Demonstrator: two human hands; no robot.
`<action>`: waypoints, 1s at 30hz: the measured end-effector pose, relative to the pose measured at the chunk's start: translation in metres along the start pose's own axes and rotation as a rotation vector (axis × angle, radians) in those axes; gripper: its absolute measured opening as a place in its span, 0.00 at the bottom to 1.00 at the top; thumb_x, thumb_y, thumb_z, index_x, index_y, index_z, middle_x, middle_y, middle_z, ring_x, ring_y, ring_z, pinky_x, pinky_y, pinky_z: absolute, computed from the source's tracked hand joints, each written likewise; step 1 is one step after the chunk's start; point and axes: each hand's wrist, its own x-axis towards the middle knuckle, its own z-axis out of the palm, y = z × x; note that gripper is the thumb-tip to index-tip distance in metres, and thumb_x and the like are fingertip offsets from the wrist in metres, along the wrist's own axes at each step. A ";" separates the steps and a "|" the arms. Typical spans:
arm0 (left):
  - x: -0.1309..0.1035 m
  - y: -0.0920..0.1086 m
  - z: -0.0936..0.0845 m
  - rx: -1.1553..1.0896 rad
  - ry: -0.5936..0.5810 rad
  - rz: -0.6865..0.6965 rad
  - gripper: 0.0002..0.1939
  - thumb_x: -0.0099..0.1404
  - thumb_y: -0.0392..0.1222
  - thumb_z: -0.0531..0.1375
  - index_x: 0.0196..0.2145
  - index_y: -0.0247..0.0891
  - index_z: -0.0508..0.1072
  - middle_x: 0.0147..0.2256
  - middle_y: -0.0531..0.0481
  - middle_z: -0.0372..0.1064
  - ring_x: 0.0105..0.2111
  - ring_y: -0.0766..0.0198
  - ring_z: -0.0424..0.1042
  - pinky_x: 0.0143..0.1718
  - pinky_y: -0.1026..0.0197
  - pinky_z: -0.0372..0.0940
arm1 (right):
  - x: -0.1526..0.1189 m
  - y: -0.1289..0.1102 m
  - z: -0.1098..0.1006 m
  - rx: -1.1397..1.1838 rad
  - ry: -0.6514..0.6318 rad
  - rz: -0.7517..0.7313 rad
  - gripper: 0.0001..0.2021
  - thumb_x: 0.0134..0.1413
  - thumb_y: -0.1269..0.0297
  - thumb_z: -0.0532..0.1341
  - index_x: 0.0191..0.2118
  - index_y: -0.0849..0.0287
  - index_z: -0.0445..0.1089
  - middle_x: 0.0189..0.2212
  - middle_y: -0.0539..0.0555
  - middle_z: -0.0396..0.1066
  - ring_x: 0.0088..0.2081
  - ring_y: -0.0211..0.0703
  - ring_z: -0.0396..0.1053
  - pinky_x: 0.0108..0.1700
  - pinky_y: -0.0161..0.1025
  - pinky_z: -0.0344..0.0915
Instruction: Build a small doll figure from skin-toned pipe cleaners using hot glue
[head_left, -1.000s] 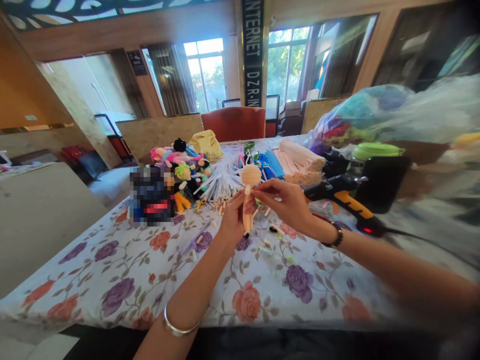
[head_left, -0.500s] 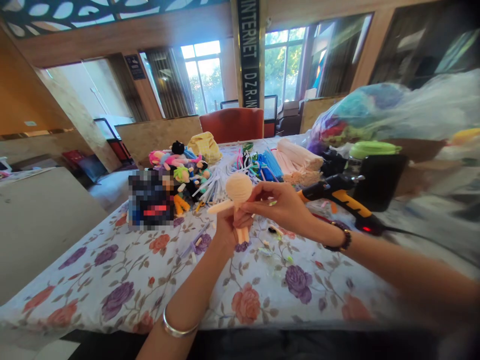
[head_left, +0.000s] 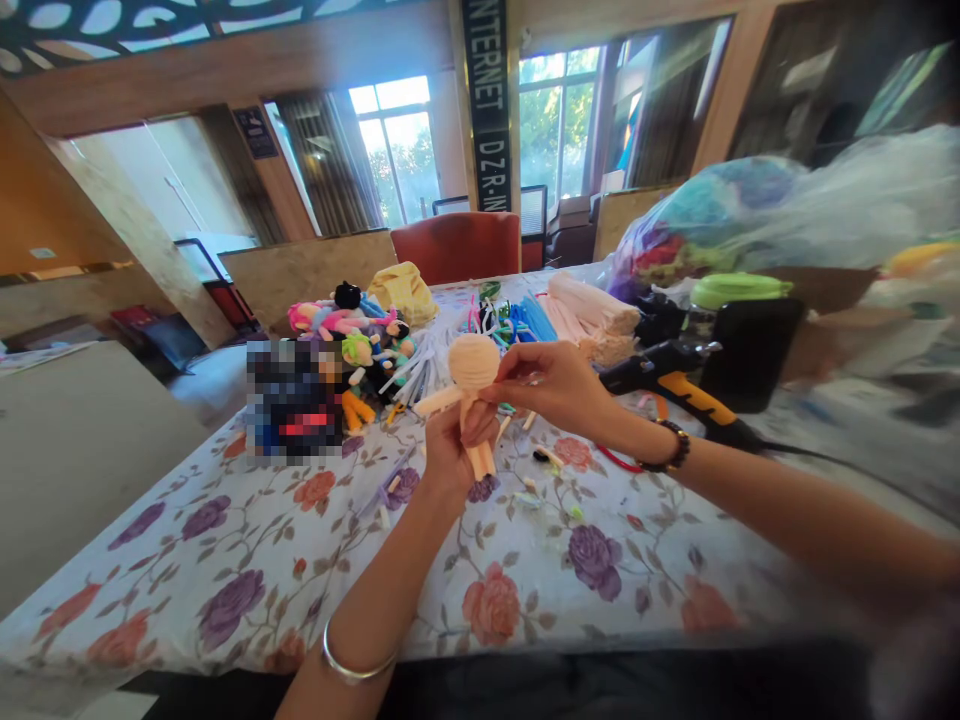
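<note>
A peach-coloured pipe-cleaner doll (head_left: pixel 473 360) with a round, bare head is held up over the table. My left hand (head_left: pixel 448 445) is closed around its body, its fingers hiding most of the torso. One thin arm of the doll sticks out to the left, and two legs hang below my fingers. From the right, my right hand (head_left: pixel 559 390) pinches the doll just under the head with thumb and forefinger. What exactly lies between those fingertips is too small to make out.
A black and yellow glue gun (head_left: pixel 694 395) lies to the right, near a jar with a green lid (head_left: pixel 741 290). Behind are white pipe cleaners (head_left: pixel 424 360), a peach bundle (head_left: pixel 592 315) and several finished dolls (head_left: pixel 360 345). Small scraps dot the flowered tablecloth (head_left: pixel 487 605).
The view has shifted slightly, so the table things sit a little further left. Both hands keep their hold on the doll, with only a small change in its tilt.
</note>
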 end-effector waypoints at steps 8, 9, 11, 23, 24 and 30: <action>0.002 0.001 0.003 -0.018 0.021 0.003 0.13 0.61 0.32 0.52 0.19 0.35 0.62 0.16 0.58 0.45 0.13 0.77 0.39 0.11 0.73 0.46 | 0.009 0.017 0.000 -0.097 0.048 -0.032 0.13 0.40 0.54 0.68 0.23 0.60 0.71 0.20 0.49 0.70 0.24 0.34 0.65 0.27 0.34 0.60; 0.003 0.001 0.003 -0.021 0.017 0.003 0.13 0.61 0.32 0.52 0.19 0.34 0.62 0.16 0.57 0.46 0.13 0.77 0.40 0.12 0.73 0.47 | 0.011 0.018 -0.001 -0.115 0.055 -0.036 0.13 0.41 0.55 0.67 0.24 0.60 0.71 0.21 0.49 0.71 0.24 0.35 0.65 0.27 0.34 0.61; 0.006 0.001 0.004 -0.005 0.032 0.001 0.11 0.61 0.32 0.54 0.21 0.34 0.61 0.18 0.57 0.50 0.14 0.78 0.44 0.14 0.74 0.49 | 0.014 0.022 -0.004 -0.161 0.060 -0.045 0.11 0.43 0.57 0.67 0.25 0.60 0.71 0.22 0.50 0.72 0.25 0.35 0.66 0.29 0.35 0.61; 0.015 -0.014 -0.005 0.239 0.045 0.123 0.17 0.48 0.35 0.66 0.33 0.39 0.61 0.27 0.55 0.69 0.22 0.73 0.64 0.25 0.68 0.59 | 0.020 0.035 -0.029 -0.532 -0.003 -0.325 0.06 0.54 0.69 0.59 0.29 0.58 0.72 0.30 0.53 0.72 0.34 0.40 0.68 0.37 0.38 0.62; 0.014 -0.014 -0.005 0.258 0.038 0.132 0.18 0.48 0.36 0.66 0.33 0.40 0.61 0.28 0.56 0.69 0.23 0.73 0.65 0.26 0.68 0.60 | 0.019 0.035 -0.030 -0.554 -0.003 -0.335 0.06 0.54 0.69 0.58 0.29 0.57 0.72 0.30 0.53 0.72 0.34 0.40 0.68 0.37 0.38 0.62; 0.014 -0.017 -0.006 0.345 0.032 0.203 0.21 0.47 0.37 0.67 0.34 0.41 0.59 0.26 0.60 0.65 0.23 0.74 0.65 0.26 0.69 0.60 | 0.010 0.037 -0.034 -0.535 -0.007 -0.357 0.08 0.56 0.66 0.57 0.30 0.56 0.72 0.32 0.53 0.73 0.35 0.41 0.68 0.39 0.39 0.63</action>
